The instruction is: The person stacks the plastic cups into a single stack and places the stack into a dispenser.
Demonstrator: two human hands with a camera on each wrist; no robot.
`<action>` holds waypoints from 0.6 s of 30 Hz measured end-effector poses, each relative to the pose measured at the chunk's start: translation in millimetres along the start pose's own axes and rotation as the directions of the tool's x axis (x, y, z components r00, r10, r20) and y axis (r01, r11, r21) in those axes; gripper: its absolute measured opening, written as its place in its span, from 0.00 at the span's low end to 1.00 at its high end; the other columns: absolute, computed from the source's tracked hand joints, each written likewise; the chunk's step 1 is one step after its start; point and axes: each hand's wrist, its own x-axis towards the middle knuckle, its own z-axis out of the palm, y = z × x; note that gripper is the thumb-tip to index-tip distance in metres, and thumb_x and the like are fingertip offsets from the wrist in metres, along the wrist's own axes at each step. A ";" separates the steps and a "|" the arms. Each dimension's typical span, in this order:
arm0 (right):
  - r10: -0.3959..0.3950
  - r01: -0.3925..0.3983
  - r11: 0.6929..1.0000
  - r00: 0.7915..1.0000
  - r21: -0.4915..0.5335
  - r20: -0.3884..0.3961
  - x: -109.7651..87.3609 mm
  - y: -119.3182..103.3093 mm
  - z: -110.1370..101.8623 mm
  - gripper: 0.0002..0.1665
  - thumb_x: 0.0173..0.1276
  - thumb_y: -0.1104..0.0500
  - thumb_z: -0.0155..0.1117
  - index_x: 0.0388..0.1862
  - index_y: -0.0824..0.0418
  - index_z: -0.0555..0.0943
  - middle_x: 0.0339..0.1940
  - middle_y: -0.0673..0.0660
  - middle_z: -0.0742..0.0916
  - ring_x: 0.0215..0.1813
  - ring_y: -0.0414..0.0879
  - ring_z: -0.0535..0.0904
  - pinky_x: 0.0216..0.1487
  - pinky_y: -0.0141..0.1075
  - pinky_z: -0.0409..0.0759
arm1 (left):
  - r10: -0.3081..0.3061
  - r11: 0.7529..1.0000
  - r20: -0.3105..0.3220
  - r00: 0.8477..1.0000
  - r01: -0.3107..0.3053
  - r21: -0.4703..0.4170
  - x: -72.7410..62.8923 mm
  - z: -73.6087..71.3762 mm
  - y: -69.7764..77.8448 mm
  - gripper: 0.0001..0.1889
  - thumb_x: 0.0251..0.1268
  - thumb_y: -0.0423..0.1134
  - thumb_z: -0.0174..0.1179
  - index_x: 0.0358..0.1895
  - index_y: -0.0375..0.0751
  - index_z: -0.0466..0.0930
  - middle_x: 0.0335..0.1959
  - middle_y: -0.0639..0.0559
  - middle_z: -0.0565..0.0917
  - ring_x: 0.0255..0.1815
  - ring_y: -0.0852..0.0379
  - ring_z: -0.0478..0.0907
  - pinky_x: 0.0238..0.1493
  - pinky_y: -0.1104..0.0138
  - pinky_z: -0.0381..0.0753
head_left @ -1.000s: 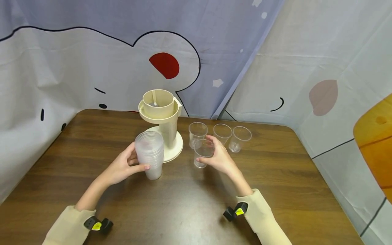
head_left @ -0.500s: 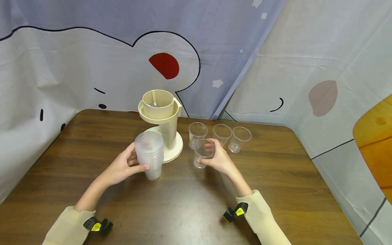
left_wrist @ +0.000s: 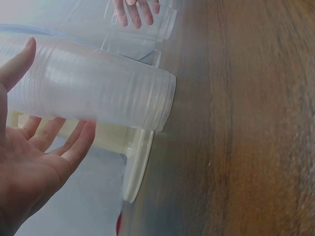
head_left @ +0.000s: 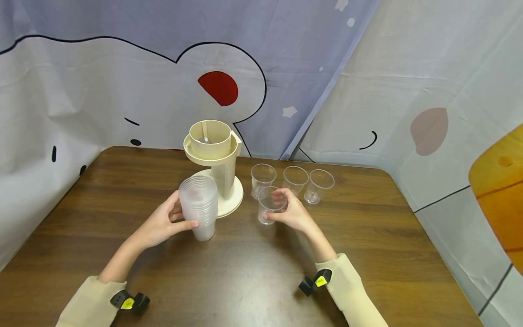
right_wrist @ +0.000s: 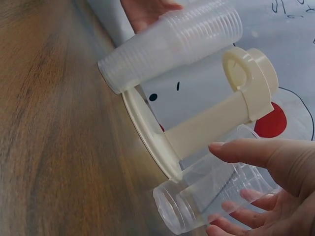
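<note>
My left hand (head_left: 157, 222) holds a tall stack of nested clear plastic cups (head_left: 199, 206), thumb on the near side and fingers round the left. The stack stands upright on the table, its base shown in the left wrist view, where the ribbed rims of the stacked cups (left_wrist: 98, 83) lie between thumb and fingers. To the right, my right hand (head_left: 292, 212) grips a single clear plastic cup (head_left: 268, 202). In the right wrist view its fingers show through the wall of that cup (right_wrist: 182, 204), with the thumb on the opposite side.
A cream plastic stand (head_left: 222, 179) with a round base and ring-shaped top stands behind the stack. Three more clear cups, a left one (head_left: 263, 175), a middle one (head_left: 296, 175) and a right one (head_left: 320, 181), stand behind my right hand. A printed curtain (head_left: 163, 91) hangs beyond the table.
My right hand's fingers and thumb have drawn in closer round the single cup, coming down slightly from its rim. The left hand and the stack have stayed in place.
</note>
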 end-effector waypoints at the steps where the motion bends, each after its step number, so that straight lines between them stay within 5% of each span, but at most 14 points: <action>1: 0.000 0.000 1.000 1.000 -0.001 0.000 0.0 0.5 0.0 0.41 0.49 0.65 0.77 0.61 0.69 0.67 0.61 0.68 0.77 0.60 0.60 0.76 0.58 0.45 0.79 | 0.000 1.000 0.000 1.000 0.000 -0.001 0.0 0.0 0.2 0.39 0.57 0.30 0.67 0.69 0.33 0.55 0.57 0.35 0.73 0.50 0.73 0.76 0.50 0.75 0.79; 18: -0.055 0.055 0.998 0.999 -0.006 0.001 -10.1 -13.5 -0.8 0.40 0.53 0.59 0.75 0.63 0.63 0.67 0.61 0.65 0.77 0.62 0.56 0.74 0.61 0.48 0.77 | 0.011 1.000 -0.006 1.000 -0.011 0.000 -0.2 0.9 0.1 0.38 0.56 0.30 0.67 0.68 0.33 0.56 0.56 0.36 0.74 0.50 0.72 0.77 0.50 0.75 0.79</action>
